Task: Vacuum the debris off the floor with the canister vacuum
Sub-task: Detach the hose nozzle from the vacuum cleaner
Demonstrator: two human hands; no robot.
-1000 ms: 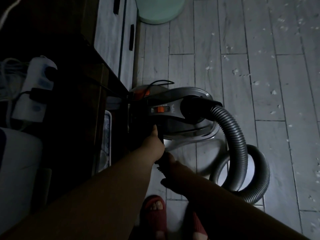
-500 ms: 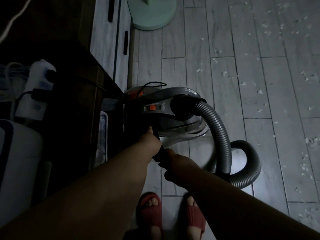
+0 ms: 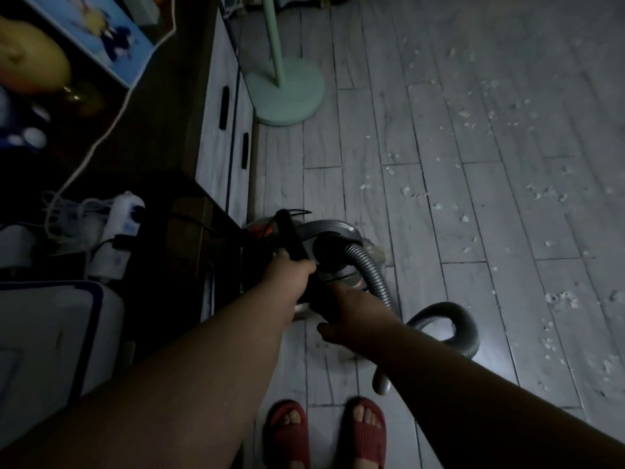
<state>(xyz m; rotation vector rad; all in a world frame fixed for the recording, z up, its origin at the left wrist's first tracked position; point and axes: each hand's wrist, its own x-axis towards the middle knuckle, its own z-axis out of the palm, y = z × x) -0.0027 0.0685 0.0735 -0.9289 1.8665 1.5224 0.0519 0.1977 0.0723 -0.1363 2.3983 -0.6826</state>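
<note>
Nearest us, our red slippers (image 3: 287, 431) stood on the floor (image 3: 422, 265). Our left hand (image 3: 287, 270) curled its fingers round a black tube (image 3: 291, 236), long axis pointing away from us, alongside the cabinet (image 3: 220, 147). Our right hand (image 3: 351, 313) lay on a dark part at the near end of the canister vacuum (image 3: 331, 226); gripping or just touching, we couldn't tell. The grey hose (image 3: 373, 279) looped off to the right. Debris (image 3: 561, 297) lay right of & beyond both hands, w/ the right hand nearer, so we judged the tube needed swinging rightward.

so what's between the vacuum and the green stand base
Head view: only bare floor planks lie between the vacuum and the green stand base.
</note>
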